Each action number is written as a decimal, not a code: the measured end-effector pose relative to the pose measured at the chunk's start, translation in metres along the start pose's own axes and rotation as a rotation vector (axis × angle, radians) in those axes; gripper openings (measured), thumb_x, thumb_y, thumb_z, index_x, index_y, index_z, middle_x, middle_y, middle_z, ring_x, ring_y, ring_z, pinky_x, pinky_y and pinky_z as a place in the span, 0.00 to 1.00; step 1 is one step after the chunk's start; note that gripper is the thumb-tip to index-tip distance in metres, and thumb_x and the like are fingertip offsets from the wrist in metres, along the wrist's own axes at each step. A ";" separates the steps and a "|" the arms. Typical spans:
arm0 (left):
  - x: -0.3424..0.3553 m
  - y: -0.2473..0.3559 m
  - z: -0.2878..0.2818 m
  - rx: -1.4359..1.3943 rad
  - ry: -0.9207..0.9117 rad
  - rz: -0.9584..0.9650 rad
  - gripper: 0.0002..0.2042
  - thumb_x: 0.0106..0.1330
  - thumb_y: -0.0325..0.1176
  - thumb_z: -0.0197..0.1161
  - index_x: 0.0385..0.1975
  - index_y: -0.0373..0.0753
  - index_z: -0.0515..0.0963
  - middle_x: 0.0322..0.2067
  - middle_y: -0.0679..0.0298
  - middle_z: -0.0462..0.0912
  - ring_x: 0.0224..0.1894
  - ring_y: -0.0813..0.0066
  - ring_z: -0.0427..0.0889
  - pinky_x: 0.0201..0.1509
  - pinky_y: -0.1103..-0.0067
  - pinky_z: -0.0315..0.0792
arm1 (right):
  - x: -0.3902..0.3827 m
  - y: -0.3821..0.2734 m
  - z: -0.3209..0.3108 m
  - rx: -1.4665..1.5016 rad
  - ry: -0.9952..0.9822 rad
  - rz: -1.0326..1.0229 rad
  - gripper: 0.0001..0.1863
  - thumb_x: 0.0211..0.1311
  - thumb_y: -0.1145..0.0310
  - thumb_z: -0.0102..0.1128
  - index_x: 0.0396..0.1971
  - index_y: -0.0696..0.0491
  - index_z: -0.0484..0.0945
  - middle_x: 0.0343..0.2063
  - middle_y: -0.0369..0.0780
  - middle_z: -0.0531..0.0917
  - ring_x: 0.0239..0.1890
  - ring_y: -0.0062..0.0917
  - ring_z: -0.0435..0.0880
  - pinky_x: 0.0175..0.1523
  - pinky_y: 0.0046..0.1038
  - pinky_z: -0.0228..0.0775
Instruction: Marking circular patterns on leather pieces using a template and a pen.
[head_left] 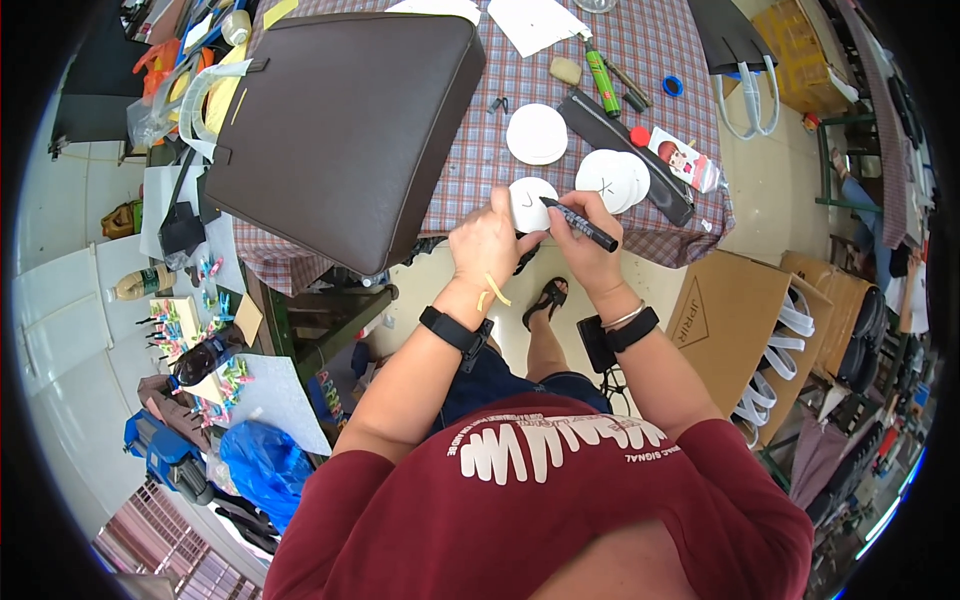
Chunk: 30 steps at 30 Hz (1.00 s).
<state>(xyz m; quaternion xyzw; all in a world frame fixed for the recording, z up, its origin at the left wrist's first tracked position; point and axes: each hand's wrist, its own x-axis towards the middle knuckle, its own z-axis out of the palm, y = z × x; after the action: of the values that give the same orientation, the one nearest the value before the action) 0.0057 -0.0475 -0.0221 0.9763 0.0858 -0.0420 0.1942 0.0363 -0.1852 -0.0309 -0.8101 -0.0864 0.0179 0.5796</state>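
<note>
My left hand (481, 240) pinches the left edge of a round white disc (528, 198) at the near edge of the table. Dark strokes are drawn on that disc. A black marker (590, 229) is gripped in my right hand (592, 255), its tip against the disc's face. Just beyond lies a pile of blank white discs (537, 134). To the right are overlapping discs (600, 176), the top one bearing a drawn mark. My left fingertips are partly hidden behind the disc.
A large dark brown bag (345, 130) covers the table's left side. Beyond the discs lie a long black pouch (625, 155), a green tube (602, 82), a red cap (639, 136) and a blue ring (672, 86). A cardboard box (730, 325) with white straps stands right.
</note>
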 end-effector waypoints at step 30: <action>0.001 -0.010 -0.010 -0.156 -0.117 -0.069 0.31 0.50 0.42 0.66 0.55 0.45 0.62 0.25 0.55 0.81 0.30 0.56 0.81 0.32 0.66 0.72 | 0.007 0.002 0.008 -0.070 -0.155 -0.087 0.09 0.48 0.73 0.64 0.30 0.56 0.75 0.23 0.39 0.79 0.25 0.22 0.79 0.32 0.21 0.70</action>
<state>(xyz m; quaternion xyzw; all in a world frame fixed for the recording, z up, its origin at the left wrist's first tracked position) 0.0053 -0.0339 -0.0166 0.9506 0.1109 -0.0986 0.2726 0.0426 -0.1769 -0.0347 -0.8216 -0.1668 0.0522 0.5426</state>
